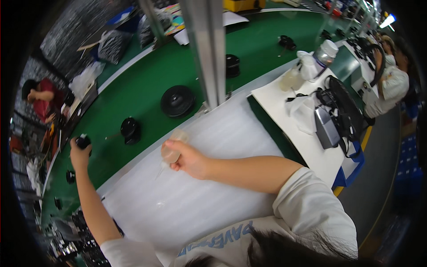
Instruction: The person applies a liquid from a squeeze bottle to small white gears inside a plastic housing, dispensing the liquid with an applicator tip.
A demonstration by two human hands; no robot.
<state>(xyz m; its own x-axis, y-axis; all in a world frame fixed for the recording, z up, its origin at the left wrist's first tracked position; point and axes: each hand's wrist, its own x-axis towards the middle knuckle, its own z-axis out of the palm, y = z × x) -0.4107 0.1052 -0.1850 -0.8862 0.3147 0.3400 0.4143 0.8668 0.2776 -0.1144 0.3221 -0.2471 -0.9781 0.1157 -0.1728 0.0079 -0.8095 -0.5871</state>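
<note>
My left hand reaches out over the green belt at the left. Its fingers are closed on a small black round part. In my right hand is a translucent squeeze bottle, tilted so that its thin nozzle points down at the white foam sheet. Between the hands and farther off, a black spool-shaped part stands on the belt. Beyond it lies a wide black disc-shaped part.
A metal post rises at the foam's far edge, beside another black part. On the white board at the right are a silver bottle, a cloudy bottle and a black bag. Co-workers sit at both sides.
</note>
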